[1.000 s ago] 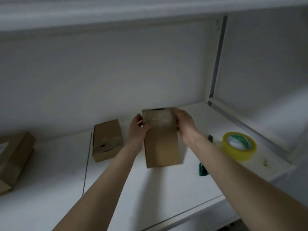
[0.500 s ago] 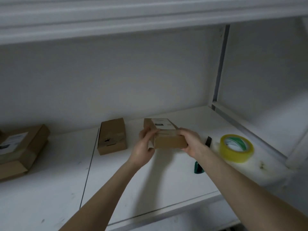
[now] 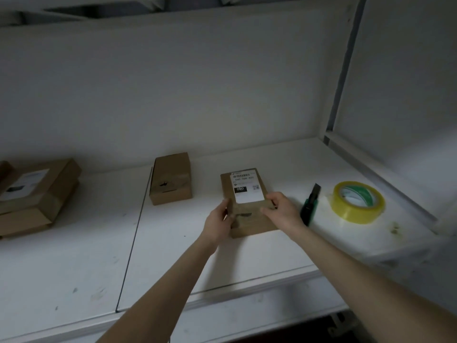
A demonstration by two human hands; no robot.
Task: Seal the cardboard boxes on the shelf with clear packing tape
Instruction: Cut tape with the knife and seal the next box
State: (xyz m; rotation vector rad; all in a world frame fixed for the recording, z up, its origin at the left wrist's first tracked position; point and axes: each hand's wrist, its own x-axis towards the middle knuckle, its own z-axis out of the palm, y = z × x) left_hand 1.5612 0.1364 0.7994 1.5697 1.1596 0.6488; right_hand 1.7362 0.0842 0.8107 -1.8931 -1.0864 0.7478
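The box (image 3: 247, 216) lay flat on the white shelf (image 3: 222, 263), a little right of the middle, with a white label (image 3: 248, 188) on the far half of its top. Both hands held it at the near end. The left hand (image 3: 218, 222) gripped the left edge, its fingers curled round what looked like a raised side flap. The right hand (image 3: 282, 211) gripped the right edge, with the thumb on top and the fingers down the side. A dark slot showed on the top between the two hands.

Just right of the right hand lay a green and black cutter (image 3: 310, 206), pointing away toward the wall (image 3: 197, 95). It sat between the box and the tape (image 3: 358, 201). The tape, a yellowish roll with a green core, lay flat near the shelf's right end, apart from the cutter and untouched.

To the left, nearer the wall, stood a second box (image 3: 171, 178) with a dark tear in its front face, well apart from the held one. At the far left a stack (image 3: 37, 191) of larger boxes rested on the shelf, the top one bearing a label. A grey post (image 3: 343, 70) rose at the right rear corner. Smudges marked the shelf near its front edge.
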